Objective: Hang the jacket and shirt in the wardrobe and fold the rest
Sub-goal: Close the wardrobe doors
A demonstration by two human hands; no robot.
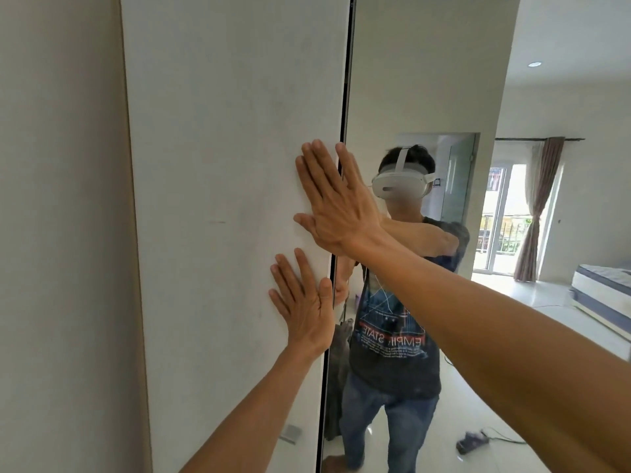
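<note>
Currently I see both arms stretched forward and up toward the wardrobe door, a tall white panel whose long axis runs floor to ceiling. The left grip comes in from the lower left. Its palm lies flat on the panel, the fingers are straight and spread and point up and slightly left, and the thumb lies along the door's right edge. The right grip crosses in from the right and sits above it, also flat on the panel. Its fingers are straight and slant up to the left, the thumb juts out low on the left, and the fingers nearest the edge reach the dark seam. Neither grip clasps anything; both are spread open and press on the door.

Just right of the seam stands the mirror door. It reflects the person in a white headset, both arms raised.

Low by the seam a grey garment hangs lengthwise, top to bottom. I cannot tell whether it is the jacket or the shirt, or only a reflection.

Further right I see a curtain and a bed.
</note>
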